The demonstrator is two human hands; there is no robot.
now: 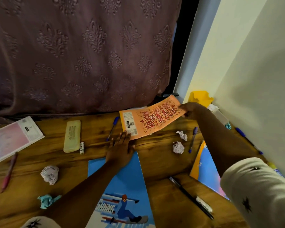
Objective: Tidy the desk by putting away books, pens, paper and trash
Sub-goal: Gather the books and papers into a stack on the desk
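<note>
Now: fingers of right hand (189, 111) pinch far corner of orange book (150, 120); left hand (120, 148) flat, fingers straight, tips touching near corner. Book tilted at desk (156, 163) back edge. Step: books. Next, probably: lift clear, firmer two-handed hold.

Grained wooden desk (155, 162), embossed cloth curtain (81, 55), glossy paper-covered orange book (148, 120), crumpled paper ball (49, 174)

**Cut Off and Covered**

The pink book (11, 139) runs off the left edge. The snowboarder book (122, 195) runs off the bottom, partly under the left forearm (89, 183). The right arm (217, 139) covers much of the blue-and-orange book (204, 165). The right hand (190, 109) hides its fingertips behind the orange book (148, 120). Print on the pencil case (72, 136) is unreadable.
</note>
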